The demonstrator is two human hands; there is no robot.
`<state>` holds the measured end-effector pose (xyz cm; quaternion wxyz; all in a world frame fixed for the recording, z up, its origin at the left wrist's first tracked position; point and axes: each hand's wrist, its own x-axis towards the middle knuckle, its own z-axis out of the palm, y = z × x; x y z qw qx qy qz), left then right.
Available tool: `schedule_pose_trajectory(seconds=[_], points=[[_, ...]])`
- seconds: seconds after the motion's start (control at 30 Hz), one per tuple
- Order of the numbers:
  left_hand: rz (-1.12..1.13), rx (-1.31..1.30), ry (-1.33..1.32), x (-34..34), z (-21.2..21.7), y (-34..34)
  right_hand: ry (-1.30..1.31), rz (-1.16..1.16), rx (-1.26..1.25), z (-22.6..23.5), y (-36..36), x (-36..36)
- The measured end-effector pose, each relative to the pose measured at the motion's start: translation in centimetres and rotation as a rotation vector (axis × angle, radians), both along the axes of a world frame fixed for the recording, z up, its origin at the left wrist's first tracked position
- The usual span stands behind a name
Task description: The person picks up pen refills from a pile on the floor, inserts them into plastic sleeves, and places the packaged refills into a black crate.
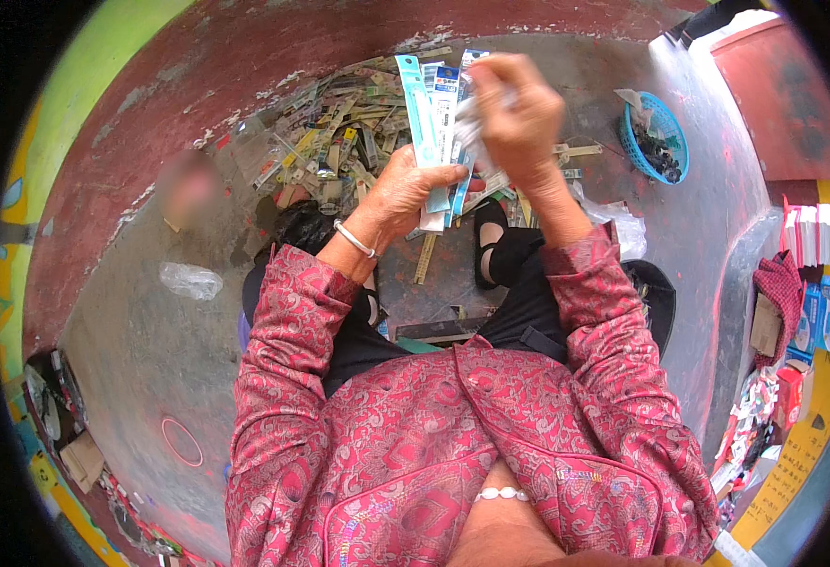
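My left hand (404, 187) is closed round a small fan of slim flat plastic packets (422, 123), held upright in front of me. One is light blue, and others are white and blue with printed labels. The thumb presses across their lower part, and their ends stick out below the hand. Close against the fan's right side, my right hand (521, 118) is curled with its fingers together. Something whitish and see-through (476, 132) is smeared by motion under it; I cannot make out what it is.
Past my feet, a wide heap of similar slim packets (339, 132) lies on the floor by the wall. A blue basket (631, 142) with dark bits stands at the right. Clear plastic bags (191, 281) lie on the floor. Boxes (826, 317) line the right edge.
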<state>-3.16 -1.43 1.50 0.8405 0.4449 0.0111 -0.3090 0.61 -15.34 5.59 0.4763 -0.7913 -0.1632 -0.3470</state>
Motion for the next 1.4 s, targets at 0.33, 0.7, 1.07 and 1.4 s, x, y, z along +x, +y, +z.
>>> schedule_pose_trajectory(seconds=[0.33, 0.7, 1.07, 1.4], points=[[-0.163, 0.046, -0.105, 0.0, 0.7, 1.3, 0.158, -0.538, -0.113, -1.7, -9.2, 5.3], [-0.237, -0.166, -0.067, 0.2, 1.0, 1.0, 1.045, 0.682, 0.131, -2.0, -3.7, 2.1], [-0.757, -0.458, -0.002, 0.4, -1.1, 0.5, 1.132, 1.039, 0.531, -3.4, -2.9, 2.5], [-0.271, -0.283, -0.026, 1.3, -0.8, 1.2, 1.084, 0.787, 0.253, -3.0, -3.5, 2.6]])
